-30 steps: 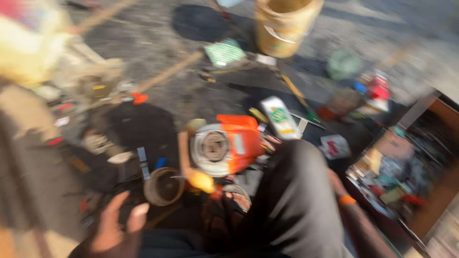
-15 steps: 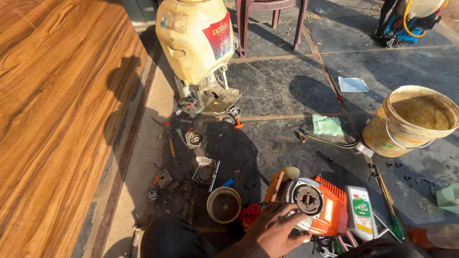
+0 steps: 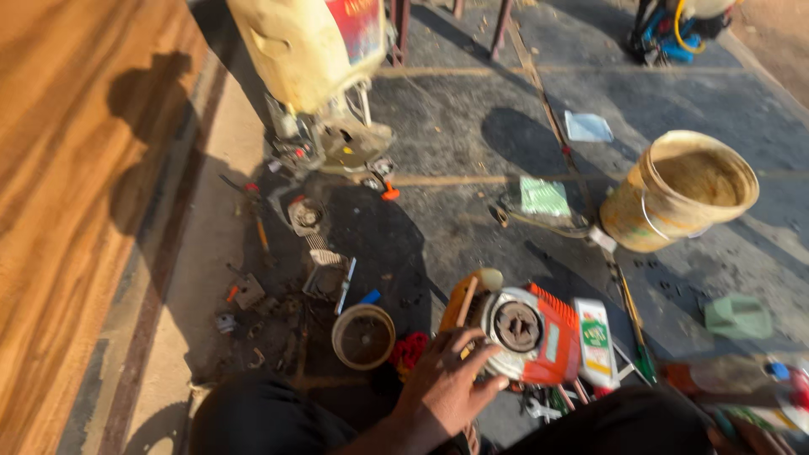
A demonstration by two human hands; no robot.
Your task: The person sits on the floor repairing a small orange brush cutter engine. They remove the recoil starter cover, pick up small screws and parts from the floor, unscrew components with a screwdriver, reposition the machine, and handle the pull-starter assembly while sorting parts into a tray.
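Where the dark, stained floor (image 3: 472,126) meets the lower edge of the head view, the left hand (image 3: 444,383) lies with fingers spread over the near rim of an orange-and-white small engine (image 3: 527,333), resting on it rather than closed around it; the right hand (image 3: 746,438) shows only as a sliver at the lower right corner, and its grip cannot be told. Engine: lying on the floor just ahead of the person's knees, round metal hub facing up. Small white bottle (image 3: 595,344), green-and-red label: lying touching the engine's right side. Round cream cup-shaped part (image 3: 363,336): just left of the engine, open side up. Red bits (image 3: 408,352): between cup and hand. Pale yellow bucket (image 3: 683,190), soiled inside: upright, well beyond the engine to the right. Green flat packet (image 3: 544,196): left of the bucket. Pale blue flat packet (image 3: 587,127): farther back. Light green lid-like piece (image 3: 738,316): right of the bottle, apart. Cream sprayer tank (image 3: 308,46) with red-and-blue label panel: standing at the top, left of centre. Scattered small metal parts (image 3: 278,278): left of the cup. Wooden panel (image 3: 76,211): along the left side.
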